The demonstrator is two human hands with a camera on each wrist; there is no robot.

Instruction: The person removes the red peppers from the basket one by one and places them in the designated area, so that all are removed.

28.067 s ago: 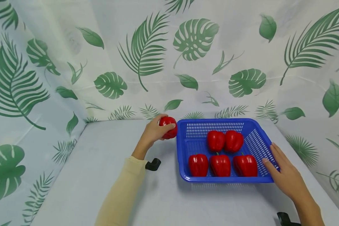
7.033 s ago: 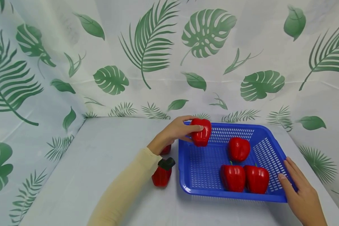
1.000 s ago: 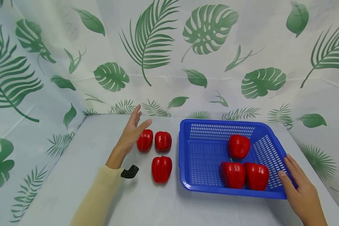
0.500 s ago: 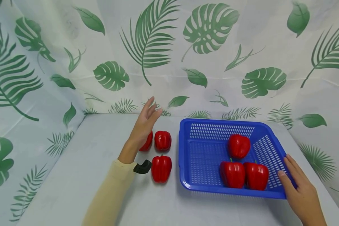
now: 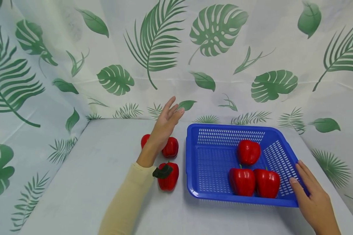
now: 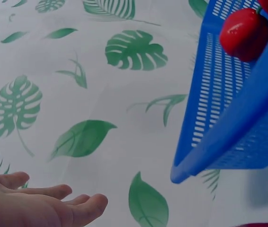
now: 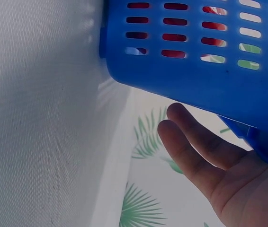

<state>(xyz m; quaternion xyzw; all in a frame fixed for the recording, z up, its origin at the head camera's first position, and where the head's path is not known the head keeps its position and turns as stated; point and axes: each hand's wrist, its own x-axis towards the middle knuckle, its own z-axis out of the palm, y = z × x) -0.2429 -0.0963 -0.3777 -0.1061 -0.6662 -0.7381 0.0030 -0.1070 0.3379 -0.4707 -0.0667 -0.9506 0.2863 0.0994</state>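
My left hand (image 5: 161, 127) is raised above the table, left of the blue plastic basket (image 5: 213, 171), fingers extended and nothing in them. Below it are a far-left red bell pepper (image 5: 145, 139), partly hidden, another pepper (image 5: 170, 148) and a nearer pepper (image 5: 169, 181), overlapped by a black wrist piece. Inside the basket's right half lie a back pepper (image 5: 248, 152) and two front ones, a left pepper (image 5: 242, 182) and a right pepper (image 5: 267, 183). My right hand (image 5: 316, 195) holds the basket's right rim, thumb over it, fingers (image 7: 183, 151) along the outside.
A white table (image 5: 85, 182) carries everything. Behind it and along both sides hangs a white curtain (image 5: 164, 81) printed with green leaves. The basket's perforated side (image 6: 209, 90) rises right of my left hand in the left wrist view.
Since 28 seconds ago, three peppers now stand on the table and the basket holds fewer. Over the last second my empty left hand has moved right and slightly up. My right hand stays put.
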